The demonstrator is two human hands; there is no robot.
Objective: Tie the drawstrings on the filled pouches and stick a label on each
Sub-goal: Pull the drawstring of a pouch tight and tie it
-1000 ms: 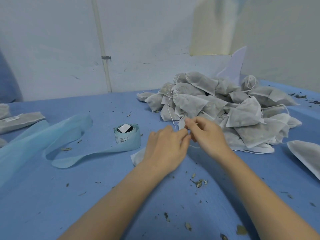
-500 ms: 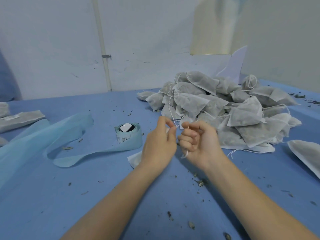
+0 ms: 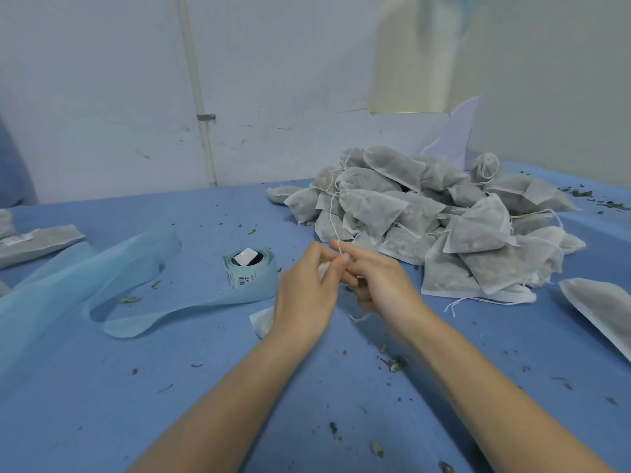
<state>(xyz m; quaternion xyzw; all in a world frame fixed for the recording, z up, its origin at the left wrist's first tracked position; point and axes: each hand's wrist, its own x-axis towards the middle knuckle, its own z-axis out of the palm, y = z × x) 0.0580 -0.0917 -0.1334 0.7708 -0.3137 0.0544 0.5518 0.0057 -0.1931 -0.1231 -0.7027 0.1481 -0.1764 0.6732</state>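
— Moved since half a second ago?
— Right hand [image 3: 382, 285] no longer balled up with knuckles toward the camera: forefinger now stretched out to the left, meeting the left hand's fingertips. Left hand [image 3: 307, 295] in much the same place, just left of it.
— Fingers?
— Left thumb and forefinger closed in a pinch on a thin white drawstring [image 3: 358, 317]. Right forefinger against that pinch, remaining right fingers curled in, with the loose end of the string dangling just beneath them. Slight blur on the right hand.
— And the pouch being tied?
— Small white mesh pouch [image 3: 261, 320], mostly hidden beneath the left hand and wrist; only one corner showing on the blue table cover [image 3: 170, 387], near the middle of the scene.
— The strand rising above the fingertips?
— Cannot tell whether part of the same string or one hanging from the heap behind.
— The heap?
— Big pile of filled grey-white mesh pouches [image 3: 444, 227], far right, strings trailing. One more flat white pouch [image 3: 601, 308] apart at the right edge.
— Labels?
— Pale blue roll of labels [image 3: 251, 271] standing just left of the hands, long blue backing strip [image 3: 136, 268] curling off to the left. Flat labelled pouches [image 3: 37, 240] at the far left edge.
— Anything else?
— Dried herb crumbs [image 3: 396, 363] scattered over the cover, thickest near the right forearm.
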